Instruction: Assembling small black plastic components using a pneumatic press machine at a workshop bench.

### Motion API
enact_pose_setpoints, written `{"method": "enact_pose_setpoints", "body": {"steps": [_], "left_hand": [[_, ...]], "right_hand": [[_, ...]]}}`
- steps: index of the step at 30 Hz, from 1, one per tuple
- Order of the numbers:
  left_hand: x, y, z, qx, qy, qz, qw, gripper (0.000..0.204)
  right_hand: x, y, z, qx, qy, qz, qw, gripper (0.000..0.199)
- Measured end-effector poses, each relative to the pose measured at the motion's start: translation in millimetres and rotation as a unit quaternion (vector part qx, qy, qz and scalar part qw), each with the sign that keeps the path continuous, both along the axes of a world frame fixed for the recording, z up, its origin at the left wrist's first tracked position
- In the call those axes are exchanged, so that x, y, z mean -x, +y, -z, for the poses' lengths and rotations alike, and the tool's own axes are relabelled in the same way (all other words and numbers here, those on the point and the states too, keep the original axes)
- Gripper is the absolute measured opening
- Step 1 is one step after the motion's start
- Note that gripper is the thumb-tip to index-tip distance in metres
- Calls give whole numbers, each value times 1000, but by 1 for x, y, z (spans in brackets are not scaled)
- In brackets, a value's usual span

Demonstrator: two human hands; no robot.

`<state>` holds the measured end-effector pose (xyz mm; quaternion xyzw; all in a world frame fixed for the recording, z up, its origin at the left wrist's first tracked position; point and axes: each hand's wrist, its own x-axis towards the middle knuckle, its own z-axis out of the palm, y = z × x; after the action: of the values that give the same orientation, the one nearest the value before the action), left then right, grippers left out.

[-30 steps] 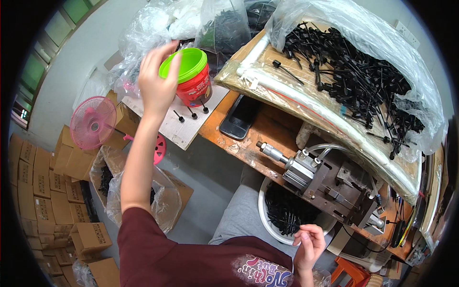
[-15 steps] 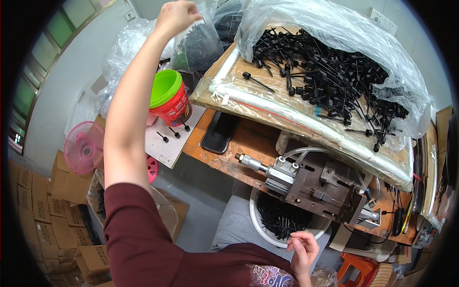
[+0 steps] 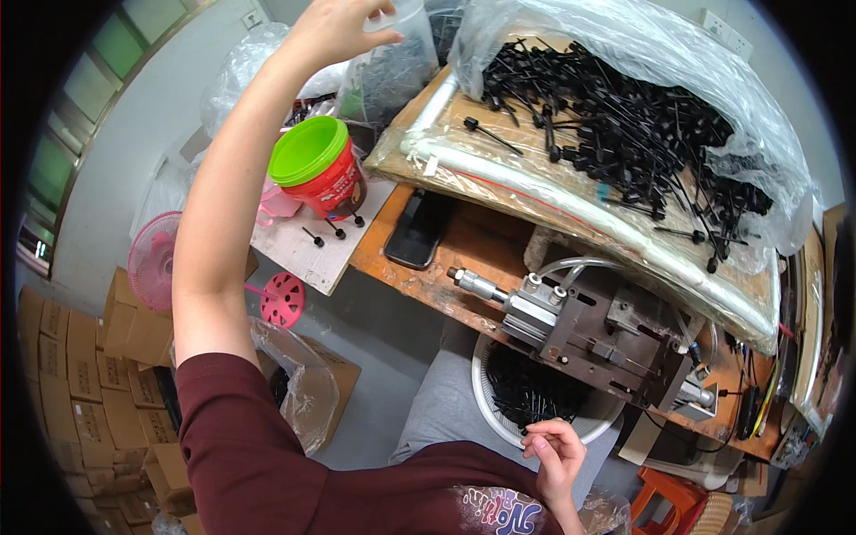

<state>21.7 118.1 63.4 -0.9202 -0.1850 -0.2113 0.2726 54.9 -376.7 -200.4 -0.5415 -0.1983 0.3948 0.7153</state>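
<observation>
At the top edge my left hand point(image 3: 343, 31) is stretched far out, thumb and fingers apart with nothing seen between them. It is over a clear plastic bag point(image 3: 392, 76) with dark pieces inside. My right hand point(image 3: 557, 453) is low at the front, its fingers curled toward the thumb; what they hold, if anything, I cannot make out. Just behind it, a white basket point(image 3: 482, 397) of black thin-stemmed parts point(image 3: 526, 383) rests at my lap. Beyond the basket, a metal clamping fixture point(image 3: 593, 339) with an air cylinder point(image 3: 528, 316) is on the wooden bench.
A plastic-wrapped board point(image 3: 526, 192) carries a heap of black knob-ended rods point(image 3: 624, 134). To the left are a red bucket with a green rim point(image 3: 328, 183), several loose rods point(image 3: 335, 234), a phone point(image 3: 419, 230) and a pink fan point(image 3: 153, 259). Cardboard boxes point(image 3: 85, 383) stand lower left.
My left hand has gone from closed to open and moved slightly up and right. My right hand has shifted slightly left and up. The whole view has shifted a little.
</observation>
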Motion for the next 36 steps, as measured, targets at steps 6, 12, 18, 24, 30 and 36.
{"method": "enact_pose_setpoints", "body": {"steps": [6, 12, 18, 24, 30, 36], "left_hand": [[-28, -79, 6, 44, -173, 193, 965, 42], [-34, -172, 54, 108, -111, 350, 924, 58], [-2, -234, 92, 256, -84, 444, 855, 64], [24, -269, 144, 351, -85, 474, 803, 61], [27, -300, 188, 443, -192, 461, 744, 49], [28, -312, 203, 444, -145, 471, 748, 71]], "right_hand": [[-19, -6, -10, 57, -213, 72, 973, 10], [-92, 39, -97, 9, -563, 112, 819, 14], [-198, 84, -142, 101, -743, 188, 634, 18], [-251, 96, -131, 338, -761, 130, 538, 35], [-255, 94, -121, 304, -738, 140, 586, 20], [-253, 94, -128, 332, -710, 106, 611, 16]]}}
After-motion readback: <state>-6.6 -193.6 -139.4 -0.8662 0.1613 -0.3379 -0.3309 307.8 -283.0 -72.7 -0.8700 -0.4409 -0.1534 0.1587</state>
